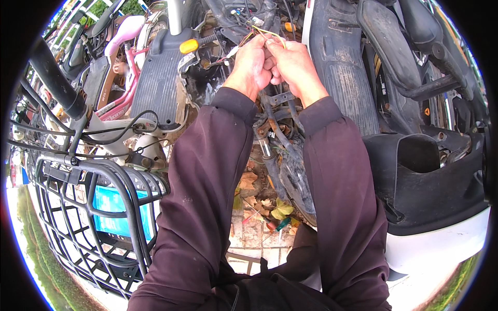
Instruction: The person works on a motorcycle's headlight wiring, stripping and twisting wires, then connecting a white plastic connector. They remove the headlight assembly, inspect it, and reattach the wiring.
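My left hand (250,66) and my right hand (294,66) meet at the upper middle, over the stripped front of a scooter (282,122). Fingers of both hands are closed round thin electrical wires (268,33), a yellow one among them. The exact pinch is partly hidden behind the fingers. Just beyond my hands, more loose wires and small connectors (256,22) spread over the dark frame. An orange turn signal (189,46) sits left of my left hand, and a second orange light (289,26) lies behind the wires.
On the left stands a bicycle with a black wire basket (98,228) holding a blue package (119,210). A pink child's bike (127,57) is behind it. Black scooter bodywork (425,186) crowds the right. Below my hands, a green-handled tool (283,224) lies among leaves on paving.
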`<state>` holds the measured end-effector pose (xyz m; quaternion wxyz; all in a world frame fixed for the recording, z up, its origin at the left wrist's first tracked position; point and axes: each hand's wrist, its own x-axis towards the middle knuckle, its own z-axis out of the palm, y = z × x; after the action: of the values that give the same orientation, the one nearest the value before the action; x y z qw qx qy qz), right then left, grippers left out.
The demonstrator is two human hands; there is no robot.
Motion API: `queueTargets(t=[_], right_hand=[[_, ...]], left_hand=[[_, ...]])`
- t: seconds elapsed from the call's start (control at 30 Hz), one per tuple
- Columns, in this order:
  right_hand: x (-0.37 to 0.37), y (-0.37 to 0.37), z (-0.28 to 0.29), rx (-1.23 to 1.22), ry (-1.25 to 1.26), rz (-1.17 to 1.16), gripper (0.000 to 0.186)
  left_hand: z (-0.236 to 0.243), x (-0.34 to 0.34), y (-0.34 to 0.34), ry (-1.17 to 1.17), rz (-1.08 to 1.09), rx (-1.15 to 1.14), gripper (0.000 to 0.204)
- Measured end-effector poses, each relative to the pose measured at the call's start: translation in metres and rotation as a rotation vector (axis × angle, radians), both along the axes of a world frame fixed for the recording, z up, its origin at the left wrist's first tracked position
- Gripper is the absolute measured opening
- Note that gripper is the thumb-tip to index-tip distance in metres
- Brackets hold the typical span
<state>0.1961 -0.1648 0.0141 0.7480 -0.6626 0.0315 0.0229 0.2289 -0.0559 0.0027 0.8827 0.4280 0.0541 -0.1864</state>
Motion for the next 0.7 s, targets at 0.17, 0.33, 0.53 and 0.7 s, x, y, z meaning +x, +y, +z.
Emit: queueTargets(t=[0.17, 0.33, 0.53, 0.7], right_hand=[[0.003, 0.001, -0.003, 0.075, 0.067, -0.041, 0.025], [0.001, 0.0, -0.002, 0.06, 0.085, -0.061, 0.024], [-0.003, 0.007, -0.001, 0.038, 0.044, -0.098, 0.022], [-0.006, 0.015, 0.001, 0.004, -0.002, -0.157, 0.02]], left_hand=[[-0.013, 0.015, 0.007, 0.025, -0.112, -0.217, 0.026], [-0.021, 0.023, 0.004, 0.077, 0.01, -0.165, 0.022], [-0.018, 0.032, 0.01, 0.121, -0.009, -0.152, 0.017], [-0.017, 0.034, 0.015, 0.1, -0.026, -0.101, 0.019]])
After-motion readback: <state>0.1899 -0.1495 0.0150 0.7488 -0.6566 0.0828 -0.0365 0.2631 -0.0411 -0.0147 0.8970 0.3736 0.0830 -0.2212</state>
